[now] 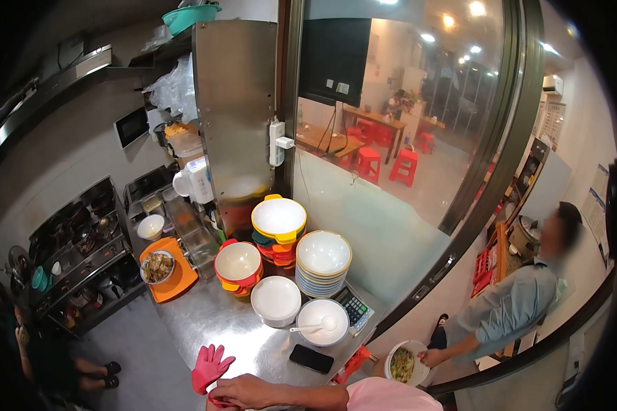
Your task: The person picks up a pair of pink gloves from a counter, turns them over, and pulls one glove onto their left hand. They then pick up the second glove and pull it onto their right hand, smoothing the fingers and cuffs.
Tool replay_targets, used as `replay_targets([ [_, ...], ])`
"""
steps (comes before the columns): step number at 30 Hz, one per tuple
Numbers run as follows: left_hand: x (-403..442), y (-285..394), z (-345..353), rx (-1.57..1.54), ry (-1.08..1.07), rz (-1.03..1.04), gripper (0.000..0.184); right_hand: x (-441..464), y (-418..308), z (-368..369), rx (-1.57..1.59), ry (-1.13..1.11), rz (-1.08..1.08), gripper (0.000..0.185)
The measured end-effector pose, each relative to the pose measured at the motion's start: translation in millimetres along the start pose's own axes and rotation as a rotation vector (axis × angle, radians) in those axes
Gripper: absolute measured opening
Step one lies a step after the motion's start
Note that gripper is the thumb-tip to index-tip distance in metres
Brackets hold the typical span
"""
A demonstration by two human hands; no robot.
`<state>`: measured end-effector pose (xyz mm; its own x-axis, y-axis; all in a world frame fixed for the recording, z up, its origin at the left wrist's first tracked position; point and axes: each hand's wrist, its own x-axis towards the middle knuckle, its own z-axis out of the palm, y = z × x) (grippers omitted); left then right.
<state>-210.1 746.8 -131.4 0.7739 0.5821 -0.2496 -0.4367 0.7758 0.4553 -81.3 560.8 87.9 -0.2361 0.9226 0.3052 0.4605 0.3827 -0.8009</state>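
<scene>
My left hand (211,368) wears a pink rubber glove, its fingers spread over the edge of the steel counter (185,329). My bare right hand (248,393) reaches across from the right, fingers curled on the pink glove's cuff at the bottom of the view. The left forearm is out of view. Beyond my hands on the counter are a black phone (311,358), a white bowl (332,329) with a white spoon (311,328) in it, and a stack of white bowls (275,301).
Yellow-rimmed bowls (324,253), red bowls (238,263) and a calculator (353,309) stand along the window. An orange tray (164,291) carries a bowl of food (157,267). A person (528,301) at right holds a food bowl (406,363); another person (41,356) stands at left.
</scene>
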Motion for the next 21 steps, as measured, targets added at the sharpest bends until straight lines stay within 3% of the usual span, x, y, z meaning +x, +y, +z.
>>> replay_targets([
  [1,-9.2,5.0,29.3,0.037,-0.009,-0.002,0.075,-0.6,-2.7,-2.6,-0.011,0.012,-0.015,0.030],
  [6,-22.9,-9.0,43.0,0.225,0.043,0.237,0.071,-0.2,-43.6,-32.6,-0.037,0.101,-0.012,0.037],
  [10,-125.1,13.7,266.4,0.717,-0.166,0.381,0.083,-0.6,-59.9,-48.4,-0.080,0.236,-0.121,0.044],
  [15,-131.0,17.2,274.8,1.044,-0.220,0.542,0.092,-4.4,-55.4,-63.1,-0.188,0.234,-0.208,0.047],
  [17,-133.3,21.9,270.0,1.090,-0.199,0.596,0.097,-3.6,-60.8,-72.6,-0.077,0.267,-0.278,0.046],
  [19,-146.4,21.8,261.6,1.095,-0.173,0.486,0.068,-9.1,-81.5,-96.4,0.048,0.286,-0.208,0.048],
  [21,-166.1,24.6,267.1,1.024,-0.180,0.331,0.040,-19.0,-78.7,-105.8,0.042,0.448,-0.194,0.042],
])
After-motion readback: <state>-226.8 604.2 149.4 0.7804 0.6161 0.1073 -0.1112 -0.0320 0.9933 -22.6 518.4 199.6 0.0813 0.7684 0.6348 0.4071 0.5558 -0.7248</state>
